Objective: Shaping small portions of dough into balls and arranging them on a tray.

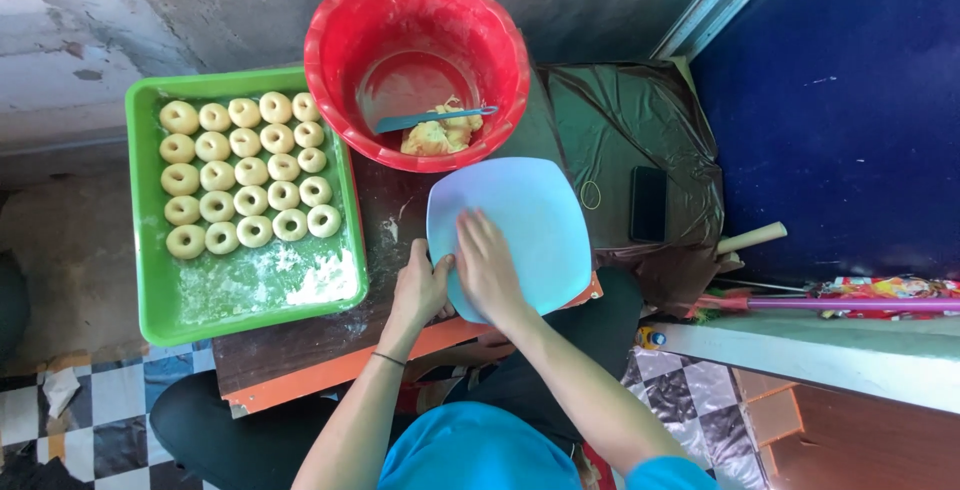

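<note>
My right hand (pixel 487 268) presses flat, fingers spread, on the blue plate (pixel 520 220), which lies on the board (pixel 300 345) below the red tub (pixel 417 60). My left hand (pixel 420 288) curls around the plate's left edge. The plate overhangs the board's near edge, so hard pressing could tip it. Far right, a crinkled packet (pixel 885 290), red and yellow, lies on the ledge (pixel 850 350).
</note>
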